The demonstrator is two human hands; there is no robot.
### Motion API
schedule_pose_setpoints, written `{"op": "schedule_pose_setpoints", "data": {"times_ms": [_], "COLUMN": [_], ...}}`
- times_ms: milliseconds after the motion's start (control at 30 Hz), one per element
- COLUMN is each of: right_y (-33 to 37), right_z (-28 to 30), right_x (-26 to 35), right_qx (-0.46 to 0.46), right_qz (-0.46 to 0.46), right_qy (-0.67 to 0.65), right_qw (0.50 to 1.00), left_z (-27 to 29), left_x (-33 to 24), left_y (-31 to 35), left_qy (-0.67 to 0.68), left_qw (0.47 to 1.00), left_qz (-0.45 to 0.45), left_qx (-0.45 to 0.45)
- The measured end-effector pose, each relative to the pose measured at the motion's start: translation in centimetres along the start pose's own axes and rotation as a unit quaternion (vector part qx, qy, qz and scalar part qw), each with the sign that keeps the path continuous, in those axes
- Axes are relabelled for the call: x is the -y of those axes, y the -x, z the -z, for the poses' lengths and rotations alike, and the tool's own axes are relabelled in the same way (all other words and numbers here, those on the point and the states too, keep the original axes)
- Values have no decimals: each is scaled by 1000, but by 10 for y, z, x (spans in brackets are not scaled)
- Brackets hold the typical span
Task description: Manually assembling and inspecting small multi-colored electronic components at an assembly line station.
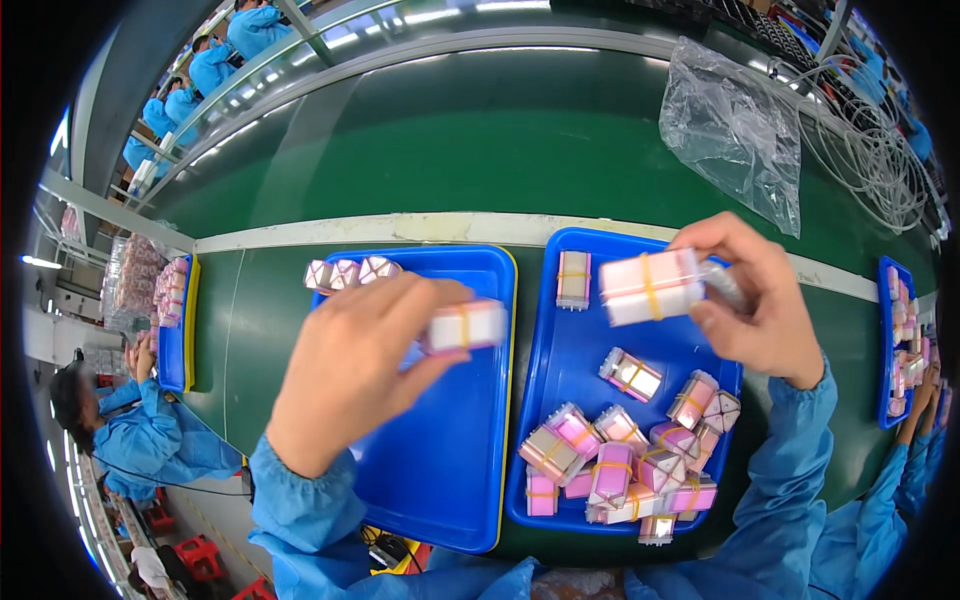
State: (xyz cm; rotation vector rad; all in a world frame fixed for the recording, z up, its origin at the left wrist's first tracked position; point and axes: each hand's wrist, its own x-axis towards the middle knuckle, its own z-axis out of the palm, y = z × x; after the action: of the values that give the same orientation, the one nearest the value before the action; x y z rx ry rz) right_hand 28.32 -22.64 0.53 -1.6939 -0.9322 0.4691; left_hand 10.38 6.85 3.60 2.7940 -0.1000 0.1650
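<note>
My left hand (pixel 350 370) is closed around a small pink-and-white pack (pixel 468 327) with a yellow band, held above the left blue tray (pixel 430 480). A few similar packs (pixel 345 274) stand in a row at that tray's far left corner, partly behind the hand. Over the far part of the right blue tray (pixel 555 375), my right hand (pixel 755 295) grips another banded pack (pixel 650 288) by its right end; a shiny clear part shows between the fingers. Both held packs are slightly blurred. Several banded packs (pixel 612 472) lie heaped in the near part of the right tray.
Beyond a pale rail (pixel 430 228) runs a green surface (pixel 450 150) with a clear plastic bag (pixel 735 135) and coiled grey cables (pixel 870 160). More blue trays with packs stand at far left (pixel 175 345) and far right (pixel 887 345). Co-workers in blue (pixel 150 435) sit at both sides.
</note>
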Motion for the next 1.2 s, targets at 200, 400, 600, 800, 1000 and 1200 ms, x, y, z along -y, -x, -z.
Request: {"op": "schedule_pose_setpoints", "data": {"times_ms": [200, 400, 600, 800, 1000, 1200], "right_y": [-19, -40, -40, -41, -38, -25], "right_z": [-26, -33, -39, -51, -69, -29], "right_x": [5, 22, 17, -1, -11, -2], "right_qx": [27, 47, 86, 152, 88, 130], "right_qz": [76, 54, 8, -36, 28, -1], "right_qy": [-77, -123, -217, -197, -47, 233], "right_qw": [994, 990, 972, 968, 995, 964], "left_z": [-15, -32, -20, -48, -80, -77], "left_x": [43, 53, 15, -41, -46, -39], "left_y": [-13, -25, -26, 7, 4, 10], "left_qy": [-168, -337, -166, 618, 634, 746], "left_qw": [986, 941, 977, 760, 743, 623], "left_qz": [-9, 39, 43, 201, 210, 207], "left_qx": [-16, 2, -125, -14, 51, 108]}}
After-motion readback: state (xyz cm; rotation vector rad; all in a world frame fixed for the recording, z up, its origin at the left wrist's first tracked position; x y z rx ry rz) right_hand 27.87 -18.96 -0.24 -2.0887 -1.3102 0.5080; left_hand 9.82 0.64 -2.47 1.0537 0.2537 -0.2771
